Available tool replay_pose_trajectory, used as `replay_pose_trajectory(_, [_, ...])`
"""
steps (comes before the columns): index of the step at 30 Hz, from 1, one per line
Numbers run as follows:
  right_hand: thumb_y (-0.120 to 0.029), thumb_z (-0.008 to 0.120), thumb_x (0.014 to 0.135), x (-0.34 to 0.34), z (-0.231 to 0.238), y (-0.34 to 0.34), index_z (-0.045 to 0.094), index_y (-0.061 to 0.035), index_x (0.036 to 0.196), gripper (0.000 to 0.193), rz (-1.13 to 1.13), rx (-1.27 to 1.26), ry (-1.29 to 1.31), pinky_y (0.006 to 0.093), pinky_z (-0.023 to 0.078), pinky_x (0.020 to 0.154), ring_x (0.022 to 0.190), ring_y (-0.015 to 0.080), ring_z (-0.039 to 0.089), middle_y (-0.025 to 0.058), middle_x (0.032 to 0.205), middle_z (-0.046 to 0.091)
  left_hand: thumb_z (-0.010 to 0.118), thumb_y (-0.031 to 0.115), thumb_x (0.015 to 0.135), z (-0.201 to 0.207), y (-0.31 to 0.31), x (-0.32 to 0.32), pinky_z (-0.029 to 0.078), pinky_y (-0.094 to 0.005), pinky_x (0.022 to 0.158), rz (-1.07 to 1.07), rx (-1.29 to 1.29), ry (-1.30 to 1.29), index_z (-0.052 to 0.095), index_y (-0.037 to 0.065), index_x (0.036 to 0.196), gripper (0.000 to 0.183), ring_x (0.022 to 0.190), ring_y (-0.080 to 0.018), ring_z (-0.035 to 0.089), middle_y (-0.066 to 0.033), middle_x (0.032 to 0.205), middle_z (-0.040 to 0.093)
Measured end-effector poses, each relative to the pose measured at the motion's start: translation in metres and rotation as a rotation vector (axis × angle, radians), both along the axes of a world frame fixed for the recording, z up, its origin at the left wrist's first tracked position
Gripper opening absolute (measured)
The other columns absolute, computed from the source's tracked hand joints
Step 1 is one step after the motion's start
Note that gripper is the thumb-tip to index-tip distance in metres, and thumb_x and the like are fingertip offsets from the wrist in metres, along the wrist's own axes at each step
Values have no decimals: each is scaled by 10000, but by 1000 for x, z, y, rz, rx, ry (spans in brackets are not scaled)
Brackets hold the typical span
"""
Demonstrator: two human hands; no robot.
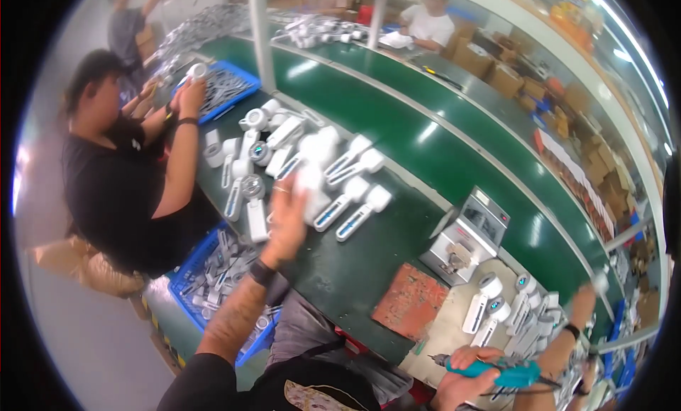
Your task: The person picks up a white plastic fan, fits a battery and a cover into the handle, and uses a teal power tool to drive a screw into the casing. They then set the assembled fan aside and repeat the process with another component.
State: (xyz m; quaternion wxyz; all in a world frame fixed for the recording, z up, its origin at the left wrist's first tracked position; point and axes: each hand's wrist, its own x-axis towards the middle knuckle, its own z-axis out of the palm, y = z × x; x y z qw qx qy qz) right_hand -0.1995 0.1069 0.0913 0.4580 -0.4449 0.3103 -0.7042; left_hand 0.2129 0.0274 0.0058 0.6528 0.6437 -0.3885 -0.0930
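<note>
My left hand (287,219) reaches forward over the dark green table (355,262) into a pile of white handheld devices (340,191) with long handles and round heads. It is blurred, and its fingers close around one white device (310,180) at the near side of the pile. My right hand (460,381) is low at the bottom edge, gripping a teal electric screwdriver (500,373) that lies roughly level, tip to the left. A black band sits on my left wrist.
A co-worker in a black shirt (113,177) at left holds a white part by a blue crate (230,85). Another blue crate (206,280) sits below the table. A grey machine (464,237), a reddish mat (411,301), more white devices (500,308) and another person's arm (576,326) are at right.
</note>
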Motion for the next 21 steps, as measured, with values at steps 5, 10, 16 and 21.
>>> replay_pose_trajectory(5, [-640,602,910,-19,-19,10,499,0,1015,657,-21,65,72,323,436,536,572,197,512,79,664,509,683,198,932,1,-26,78,368,-425,1120,309,221,-596,563,-27,1321,465,1326,-357,493,-228,1392,534])
replay_pose_trajectory(10, [-567,732,857,-23,-15,24,540,22,1072,656,-111,151,99,328,498,601,684,201,613,108,763,614,618,82,953,87,-16,-77,464,-374,969,-92,23,-482,605,-3,1263,321,1074,-256,588,-147,1186,627])
replay_pose_trajectory(16, [-638,674,856,-33,-13,33,489,4,1060,699,-54,129,185,336,455,573,610,206,550,81,686,533,701,303,902,58,-45,-284,547,-385,672,-891,21,-760,674,25,935,282,778,-328,681,-150,872,691])
replay_pose_trajectory(21, [-638,674,856,-33,-4,49,488,-2,1070,696,-30,150,185,344,457,581,625,210,558,81,700,543,593,467,935,10,-75,-361,504,-457,687,-921,110,-916,628,23,891,448,793,-339,654,-138,823,651])
